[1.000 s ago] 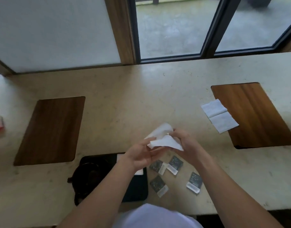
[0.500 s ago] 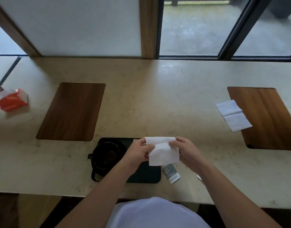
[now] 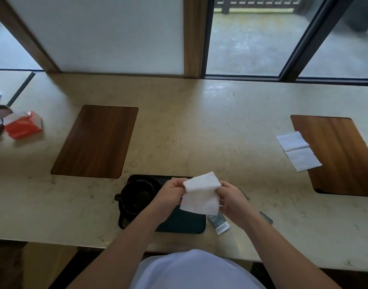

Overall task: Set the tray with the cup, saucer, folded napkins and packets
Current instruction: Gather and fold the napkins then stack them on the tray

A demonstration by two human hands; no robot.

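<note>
Pale stone counter point(image 3: 199, 126) runs along a wall of frosted panels and dark-framed windows, seen from above by someone in a light shirt. Two wooden mats lie flat on it, one mat point(image 3: 95, 141) to the left and another point(image 3: 337, 155) far right, with an unfolded white napkin point(image 3: 297, 150) overlapping the right one's near-left edge. At the counter's front edge sits a dark tray point(image 3: 179, 223), partly hidden by the arms. On its left end stands a black cup point(image 3: 136, 195) on a black saucer point(image 3: 124, 219), the cup's handle pointing left. Above the tray's right half, both hands hold a white napkin point(image 3: 200, 195) in the air: it is soft, plain, folded over along its top edge so it hangs as a rough square. The left hand point(image 3: 170, 193) pinches its left edge between thumb and fingers; the right hand point(image 3: 231, 198) pinches its right edge the same way. Just right of the tray, a small grey packet point(image 3: 218, 223) with a white end lies on the counter, and the corner of another packet point(image 3: 266, 216) shows beyond the right forearm. At far left lies a crumpled red and white wrapper point(image 3: 22, 125).
</note>
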